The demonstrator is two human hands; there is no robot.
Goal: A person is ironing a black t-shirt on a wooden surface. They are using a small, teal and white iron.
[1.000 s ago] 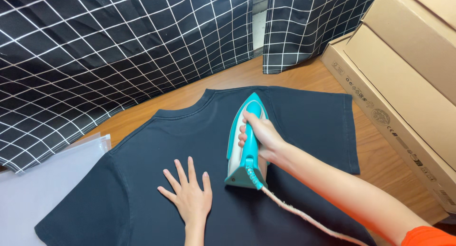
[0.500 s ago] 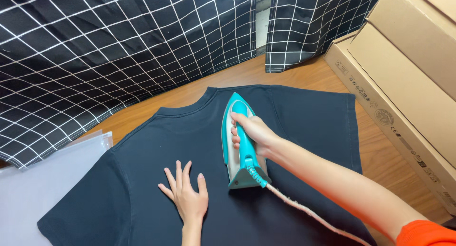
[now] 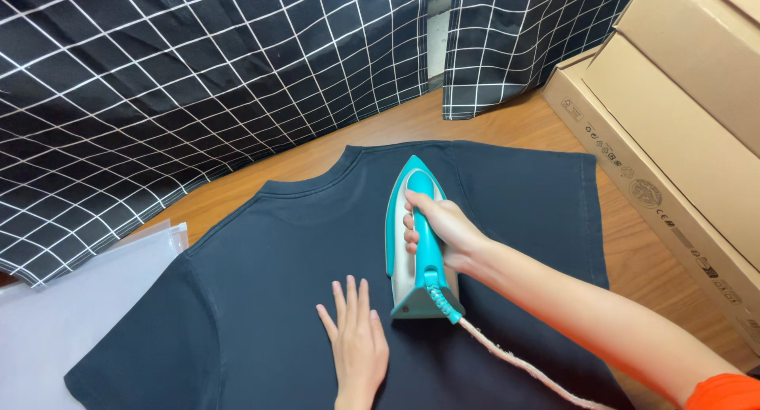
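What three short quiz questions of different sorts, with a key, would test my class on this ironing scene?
1. True or false: the right hand grips the teal iron.
2. Where does the left hand lie? A) on the cardboard box B) flat on the dark T-shirt C) on the checked curtain
3. Fill in: the iron's tip points toward the shirt's ____.

Key: 1 true; 2 B; 3 collar.

Wooden table (image 3: 507, 129) under dark T-shirt (image 3: 277, 299)

The right hand (image 3: 443, 228) grips a teal iron (image 3: 418, 240) on a dark T-shirt (image 3: 269, 299); the left hand (image 3: 358, 343) lies flat beside it.
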